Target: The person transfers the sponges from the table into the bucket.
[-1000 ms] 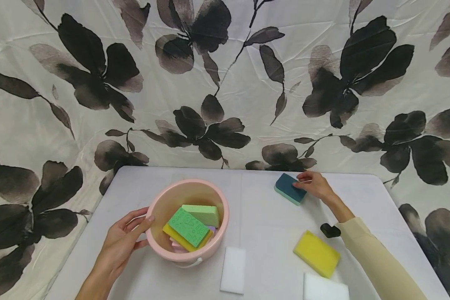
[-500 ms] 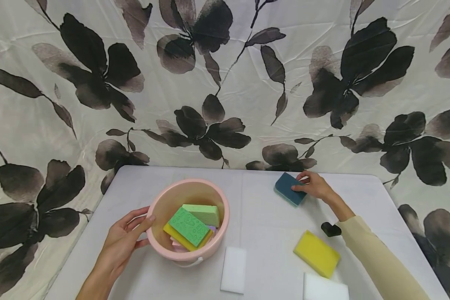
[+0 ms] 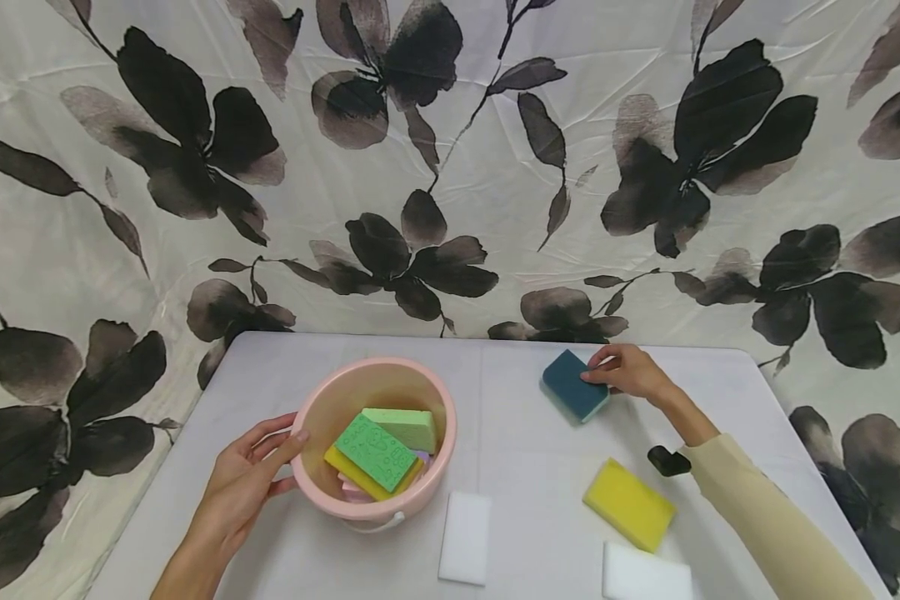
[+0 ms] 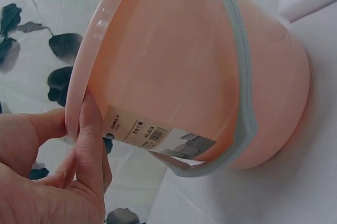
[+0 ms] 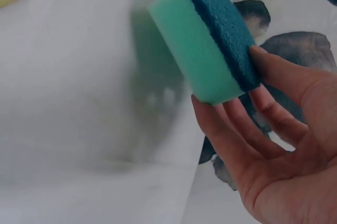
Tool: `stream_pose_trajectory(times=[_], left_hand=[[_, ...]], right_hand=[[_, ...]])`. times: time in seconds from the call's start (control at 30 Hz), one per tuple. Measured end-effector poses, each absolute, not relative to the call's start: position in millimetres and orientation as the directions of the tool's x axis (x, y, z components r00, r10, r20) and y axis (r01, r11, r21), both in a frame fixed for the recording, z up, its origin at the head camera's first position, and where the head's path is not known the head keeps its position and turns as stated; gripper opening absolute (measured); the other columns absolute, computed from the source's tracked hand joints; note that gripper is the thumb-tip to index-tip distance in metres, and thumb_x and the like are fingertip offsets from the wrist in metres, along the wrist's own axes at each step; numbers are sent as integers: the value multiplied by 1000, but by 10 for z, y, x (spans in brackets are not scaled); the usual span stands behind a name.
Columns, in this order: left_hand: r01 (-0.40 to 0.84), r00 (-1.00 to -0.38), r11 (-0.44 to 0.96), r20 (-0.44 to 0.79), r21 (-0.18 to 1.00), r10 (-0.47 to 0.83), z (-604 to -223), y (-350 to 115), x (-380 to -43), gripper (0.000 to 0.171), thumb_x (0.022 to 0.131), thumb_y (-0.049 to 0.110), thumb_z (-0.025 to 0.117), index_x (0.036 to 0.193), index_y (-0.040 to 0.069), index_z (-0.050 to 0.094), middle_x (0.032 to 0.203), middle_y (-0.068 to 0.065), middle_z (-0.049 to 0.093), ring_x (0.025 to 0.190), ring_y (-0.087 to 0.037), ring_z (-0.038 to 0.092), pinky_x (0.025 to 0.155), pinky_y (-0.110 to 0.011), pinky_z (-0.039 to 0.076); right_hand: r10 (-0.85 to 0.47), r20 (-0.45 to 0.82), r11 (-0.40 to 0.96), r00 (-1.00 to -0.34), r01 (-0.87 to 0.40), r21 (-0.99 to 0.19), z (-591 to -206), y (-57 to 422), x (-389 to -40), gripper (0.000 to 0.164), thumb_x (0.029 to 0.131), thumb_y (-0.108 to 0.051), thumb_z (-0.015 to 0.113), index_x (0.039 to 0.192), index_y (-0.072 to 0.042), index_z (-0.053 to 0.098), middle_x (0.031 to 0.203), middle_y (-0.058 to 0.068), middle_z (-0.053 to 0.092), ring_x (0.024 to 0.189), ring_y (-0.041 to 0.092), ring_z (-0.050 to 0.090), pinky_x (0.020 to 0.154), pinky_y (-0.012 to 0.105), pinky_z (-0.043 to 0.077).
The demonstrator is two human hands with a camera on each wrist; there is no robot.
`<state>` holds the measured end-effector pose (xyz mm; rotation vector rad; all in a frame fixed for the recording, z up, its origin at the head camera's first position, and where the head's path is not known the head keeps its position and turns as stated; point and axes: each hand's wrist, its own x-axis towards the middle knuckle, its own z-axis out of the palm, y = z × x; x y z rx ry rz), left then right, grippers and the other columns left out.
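Observation:
My left hand [image 3: 243,483] pinches the rim of a pink bucket [image 3: 306,467], thumb on one side and fingers on the other. In the left wrist view the bucket's wall [image 4: 168,50] carries a paper label [image 4: 152,134] and a pale grey handle [image 4: 245,77]. Inside the bucket lie a green sponge [image 3: 376,452], a light green sponge [image 3: 405,428], a yellow one partly covered, and pink and purple pieces mostly hidden. At the far right, my right hand [image 3: 630,372] pinches a dark-blue-topped scouring sponge [image 3: 570,382] by one end. In the right wrist view its mint foam side [image 5: 197,50] hangs above its shadow.
A yellow sponge [image 3: 630,504] lies on the white table [image 3: 525,467], right of the middle. Two white sponges lie nearer, one [image 3: 465,537] beside the bucket, the other [image 3: 645,573] at the bottom edge. A floral cloth [image 3: 450,167] hangs behind the table.
The scouring sponge in my right hand has tilted and moved slightly left and nearer. My left hand keeps hold of the bucket, and the head view has shifted slightly.

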<state>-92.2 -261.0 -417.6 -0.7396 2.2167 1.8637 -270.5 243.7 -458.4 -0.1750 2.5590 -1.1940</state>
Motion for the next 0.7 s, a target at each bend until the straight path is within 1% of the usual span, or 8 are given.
stream_pose_trajectory(times=[0.17,0.4,0.7], left_hand=[[-454,-871,110,-414,884,-264,-4182,-2625,-910,71,94,41,76,151,13,46,131,-1,64,94,-3,66,77,-26,61],[-453,-873,128,-410,883,-265,-4195,-2642,-898,72,94,42,76,151,12,45,135,-6,62,94,-3,66,77,-27,62],[-455,-873,134,-411,880,-261,-4201,-2659,-893,73,93,44,76,152,12,45,140,-9,59,95,-4,66,78,-27,61]], right_hand=[[-244,-220,630,-944,18,-776,-4537,2404,-2648,33,93,-19,78,112,4,66,100,15,72,87,18,67,77,36,62],[-277,-202,592,-939,-1,-806,-4417,2340,-2526,36,94,-20,78,115,6,65,105,18,71,91,21,68,82,42,63],[-316,-171,553,-933,-35,-832,-4233,2263,-2413,34,95,-17,76,116,7,64,107,19,71,90,20,70,80,41,63]])
